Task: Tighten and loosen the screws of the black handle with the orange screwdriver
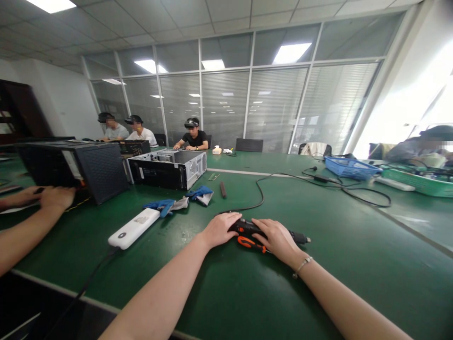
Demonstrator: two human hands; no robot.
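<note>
My left hand [223, 229] is wrapped round the rear end of a black-and-orange corded power tool [244, 228] that lies on the table in front of me. My right hand [278, 238] grips the same tool farther along, its fingers over the body. The narrow front end, with a small metal tip, points right beyond my right hand. Below the body sits an orange looped part [250, 243]; whether it belongs to the tool I cannot tell. A black cord [261, 193] runs from the tool's rear side across the table.
Blue-and-grey gloves [166, 207] and a white power strip [134, 229] lie left. Behind stand an open computer case [159, 171] and a dark case [106, 170], where another person's hands [56, 198] work. Blue [350, 167] and green baskets [421, 182] stand right. Several people sit around the table.
</note>
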